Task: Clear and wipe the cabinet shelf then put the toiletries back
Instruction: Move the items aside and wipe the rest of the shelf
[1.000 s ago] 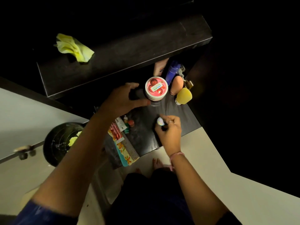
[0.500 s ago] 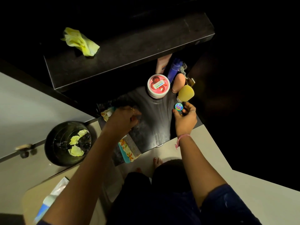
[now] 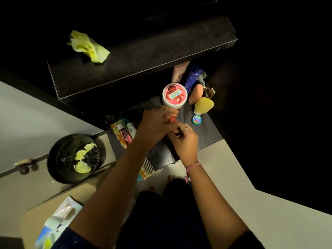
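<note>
Both hands meet over the dark lower shelf (image 3: 210, 135). My left hand (image 3: 154, 123) pinches a small red-capped bottle (image 3: 172, 120) just below the pink-lidded jar (image 3: 174, 95). My right hand (image 3: 186, 141) is closed on a small dark object (image 3: 177, 132) beside it. A small blue tin (image 3: 196, 120) lies free on the shelf to the right. Behind it stand a yellow sponge (image 3: 204, 104), an orange sponge (image 3: 196, 93), a blue bottle (image 3: 192, 78) and a peach tube (image 3: 178, 71). A floral pouch (image 3: 119, 134) with tubes and a comb (image 3: 149, 165) lie at the left.
A yellow cloth (image 3: 88, 45) lies on the dark upper shelf (image 3: 143, 58), which overhangs the back of the lower one. A black bin (image 3: 73, 159) with crumpled paper stands on the floor at left. A packet (image 3: 59, 220) rests on a stool at bottom left.
My right hand let go of the blue tin beside the yellow sponge and came back to the middle. My left hand rose from the pouch with the red-capped bottle to meet it.
</note>
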